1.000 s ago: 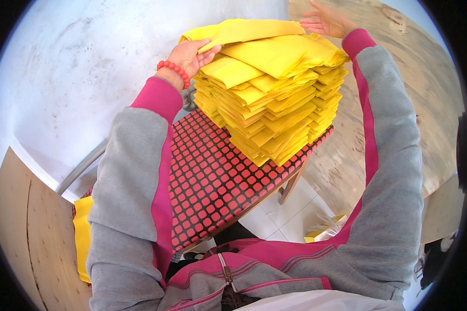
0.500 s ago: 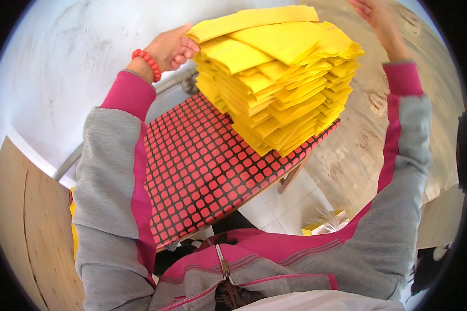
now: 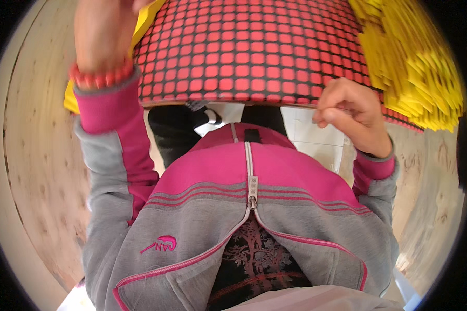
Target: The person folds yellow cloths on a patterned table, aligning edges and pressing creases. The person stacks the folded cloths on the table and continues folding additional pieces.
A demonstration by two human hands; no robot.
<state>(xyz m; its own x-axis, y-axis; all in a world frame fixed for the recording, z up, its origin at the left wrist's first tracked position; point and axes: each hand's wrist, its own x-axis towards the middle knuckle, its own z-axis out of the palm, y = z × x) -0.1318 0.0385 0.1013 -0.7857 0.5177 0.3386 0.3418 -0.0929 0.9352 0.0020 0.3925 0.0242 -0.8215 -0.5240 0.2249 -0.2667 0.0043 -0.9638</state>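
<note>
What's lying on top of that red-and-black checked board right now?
A stack of yellow folded sheets lies on the red-and-black checked board at its right end. Another yellow piece shows at the left, partly hidden by the left hand.

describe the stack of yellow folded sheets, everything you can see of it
The stack of yellow folded sheets sits at the upper right on the red-and-black checkered board. Many thin layers lie piled unevenly, their stepped corners jutting out. It looks like paper or thin fabric. Its top is cut off by the picture's rim. Neither hand touches it.
</note>
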